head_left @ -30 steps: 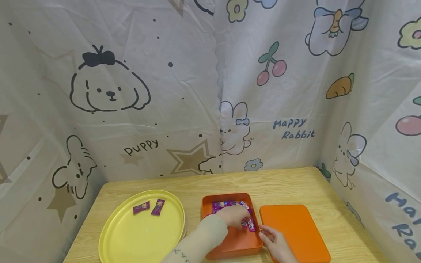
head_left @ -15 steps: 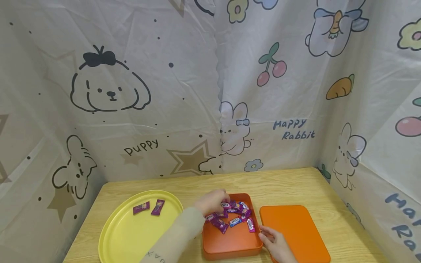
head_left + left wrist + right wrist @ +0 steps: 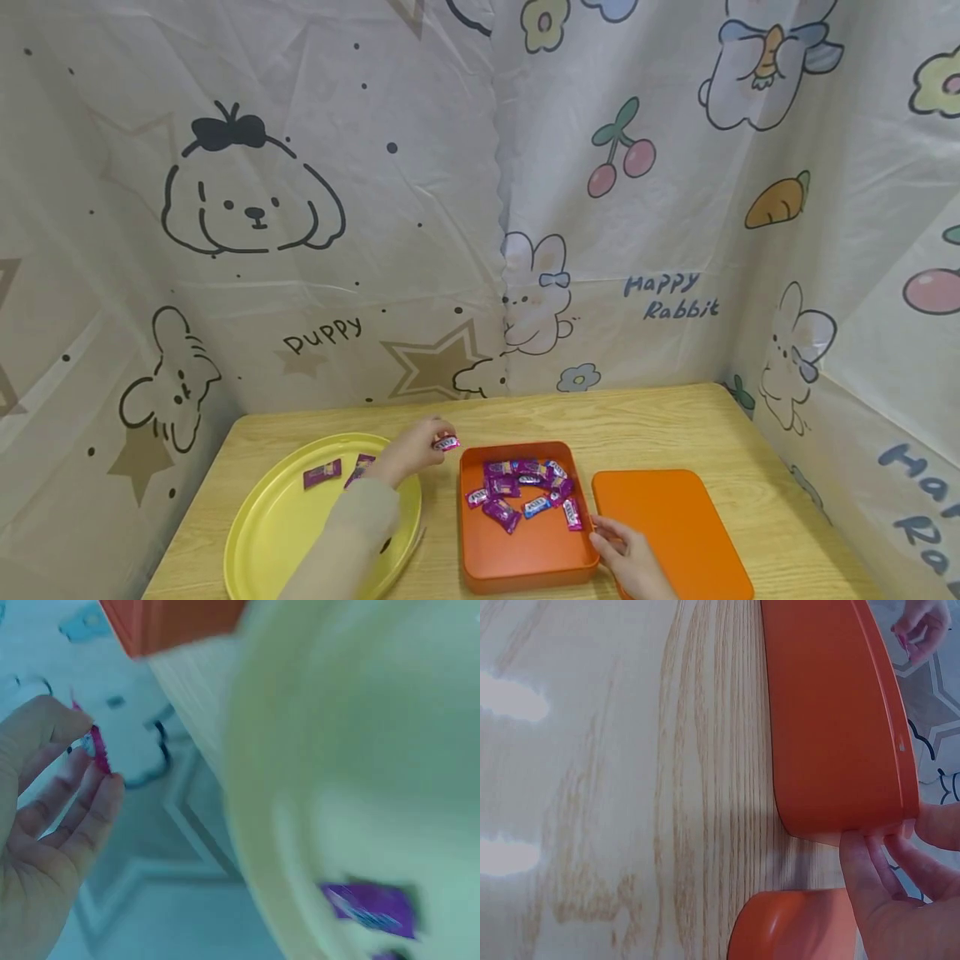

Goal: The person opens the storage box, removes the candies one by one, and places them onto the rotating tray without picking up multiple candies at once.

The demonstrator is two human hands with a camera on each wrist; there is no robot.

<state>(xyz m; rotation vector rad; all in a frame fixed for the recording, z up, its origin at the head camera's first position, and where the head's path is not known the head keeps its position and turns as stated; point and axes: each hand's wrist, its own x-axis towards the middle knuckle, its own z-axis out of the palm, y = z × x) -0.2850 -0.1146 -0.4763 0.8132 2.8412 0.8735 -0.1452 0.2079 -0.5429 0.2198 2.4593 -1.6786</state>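
My left hand (image 3: 411, 454) pinches a pink-wrapped candy (image 3: 446, 442) between thumb and fingertips, above the right rim of a round yellow tray (image 3: 318, 550). In the left wrist view the candy (image 3: 97, 748) shows edge-on at the fingertips. Two purple-wrapped candies (image 3: 322, 474) lie on the tray, one partly behind the left hand. Several purple, pink and blue candies (image 3: 502, 514) lie in the far half of an orange box (image 3: 525, 573). My right hand (image 3: 632, 557) grips that box at its right wall, fingers outside and thumb at the rim in the right wrist view.
An orange lid (image 3: 675, 525) lies flat on the wooden table (image 3: 630, 425), right of the box and partly behind the right hand. Behind the table hangs a white curtain (image 3: 420, 250) with cartoon prints. A narrow strip of table separates tray and box.
My left hand has come up out of the box with the pink candy and moved left to the tray's edge. The right hand stays on the box wall.
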